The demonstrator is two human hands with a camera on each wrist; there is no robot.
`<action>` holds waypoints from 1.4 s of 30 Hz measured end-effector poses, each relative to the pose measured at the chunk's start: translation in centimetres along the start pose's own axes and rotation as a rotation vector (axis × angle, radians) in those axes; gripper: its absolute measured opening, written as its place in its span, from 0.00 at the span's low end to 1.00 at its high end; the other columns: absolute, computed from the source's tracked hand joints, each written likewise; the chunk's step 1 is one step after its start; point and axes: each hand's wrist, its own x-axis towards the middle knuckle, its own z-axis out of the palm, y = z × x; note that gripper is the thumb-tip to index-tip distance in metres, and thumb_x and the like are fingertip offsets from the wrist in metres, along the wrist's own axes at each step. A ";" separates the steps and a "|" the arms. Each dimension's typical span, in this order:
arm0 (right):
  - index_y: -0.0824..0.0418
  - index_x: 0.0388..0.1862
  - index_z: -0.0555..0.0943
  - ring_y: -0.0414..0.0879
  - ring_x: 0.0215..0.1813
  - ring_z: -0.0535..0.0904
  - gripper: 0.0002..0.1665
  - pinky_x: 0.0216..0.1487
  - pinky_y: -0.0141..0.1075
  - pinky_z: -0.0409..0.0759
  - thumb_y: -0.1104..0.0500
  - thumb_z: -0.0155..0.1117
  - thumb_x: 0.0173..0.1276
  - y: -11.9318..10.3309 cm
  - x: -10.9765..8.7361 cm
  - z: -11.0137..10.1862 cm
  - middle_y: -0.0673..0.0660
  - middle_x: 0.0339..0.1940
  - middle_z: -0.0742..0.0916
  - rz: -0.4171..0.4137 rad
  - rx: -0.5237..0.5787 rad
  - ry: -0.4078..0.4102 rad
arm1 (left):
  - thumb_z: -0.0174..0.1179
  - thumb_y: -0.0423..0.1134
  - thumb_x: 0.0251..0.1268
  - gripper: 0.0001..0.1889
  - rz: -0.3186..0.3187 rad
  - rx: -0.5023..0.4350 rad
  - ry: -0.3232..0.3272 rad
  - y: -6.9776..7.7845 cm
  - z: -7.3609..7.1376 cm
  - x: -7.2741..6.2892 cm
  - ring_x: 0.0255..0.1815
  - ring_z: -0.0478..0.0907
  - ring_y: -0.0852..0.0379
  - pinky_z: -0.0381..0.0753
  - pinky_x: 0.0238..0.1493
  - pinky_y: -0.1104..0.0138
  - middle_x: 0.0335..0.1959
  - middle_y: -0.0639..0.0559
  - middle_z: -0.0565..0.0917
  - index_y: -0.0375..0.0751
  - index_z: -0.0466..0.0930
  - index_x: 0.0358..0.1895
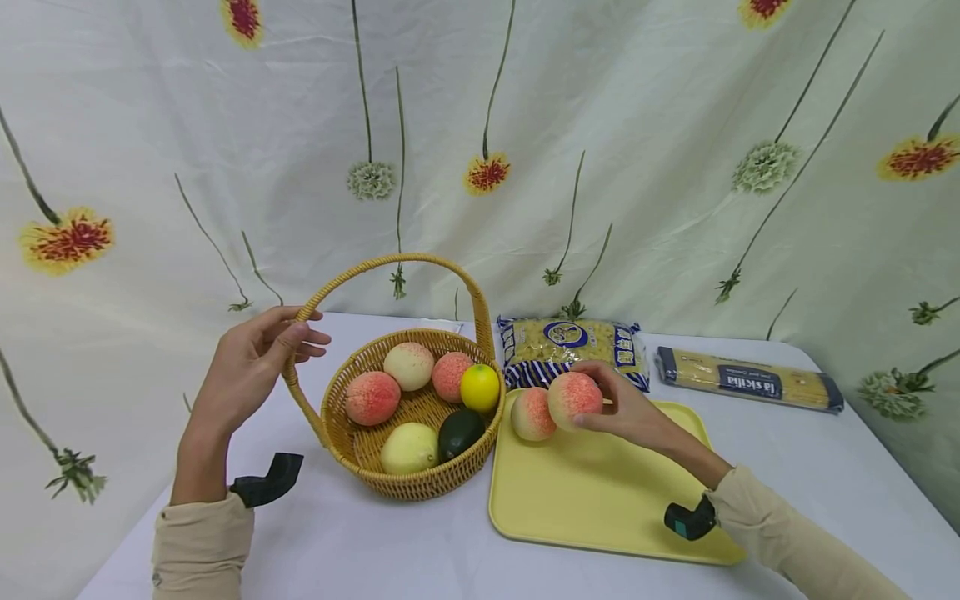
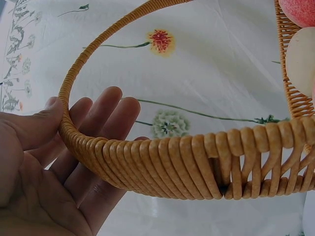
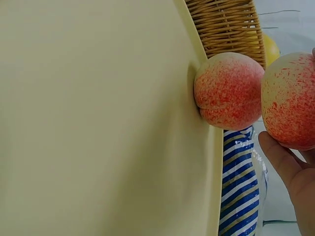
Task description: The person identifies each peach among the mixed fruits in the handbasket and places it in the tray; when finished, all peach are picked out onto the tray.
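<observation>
Peach [image 1: 574, 400] at yellow tray's [image 1: 600, 500] far-left corner, right grip [image 1: 627, 408] pinching it. Probably light, firm; take it round the sides. Second peach [image 1: 532, 416] right beside, contact unclear. Basket [image 1: 408, 486] crowds the left; left grip [image 1: 251, 358] holds its handle [image 1: 481, 317]. Pasta bag [image 1: 525, 343] behind on counter [image 1: 360, 550].

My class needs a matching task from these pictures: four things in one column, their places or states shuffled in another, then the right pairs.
Column one
1. Dark green, oval fruit
2. Long, flat, blue-labelled pasta packet
3. Left hand
4. Right hand

Column two
A. Holding a round pink-and-cream peach
B. Holding the arched handle of the round tan wicker basket
C. Inside the basket
D. On the white table, beyond the flat yellow tray

Pairs: 1-C; 2-D; 3-B; 4-A
</observation>
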 end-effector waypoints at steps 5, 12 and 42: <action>0.63 0.65 0.64 0.57 0.59 0.73 0.37 0.53 0.34 0.80 0.61 0.70 0.60 0.8 -0.1 -0.3 0.65 0.60 0.74 0.012 -0.016 0.005 | 0.51 0.38 0.74 0.14 0.000 -0.003 -0.002 -0.1 0.0 0.0 0.37 0.84 0.66 0.82 0.36 0.75 0.39 0.51 0.86 0.35 0.75 0.56; 0.67 0.69 0.60 0.55 0.60 0.73 0.41 0.53 0.35 0.80 0.61 0.68 0.62 1.2 -0.3 -0.6 0.66 0.62 0.73 0.042 -0.029 -0.005 | 0.51 0.38 0.74 0.15 0.005 -0.003 0.000 -0.1 0.0 0.0 0.37 0.84 0.68 0.82 0.37 0.76 0.39 0.53 0.86 0.36 0.75 0.56; 0.68 0.68 0.62 0.61 0.62 0.72 0.39 0.54 0.37 0.78 0.59 0.67 0.62 3.1 -0.7 -1.6 0.65 0.62 0.72 0.090 -0.108 -0.107 | 0.50 0.39 0.74 0.15 0.006 0.006 0.000 0.1 0.0 0.0 0.37 0.83 0.68 0.82 0.36 0.76 0.39 0.52 0.86 0.35 0.75 0.56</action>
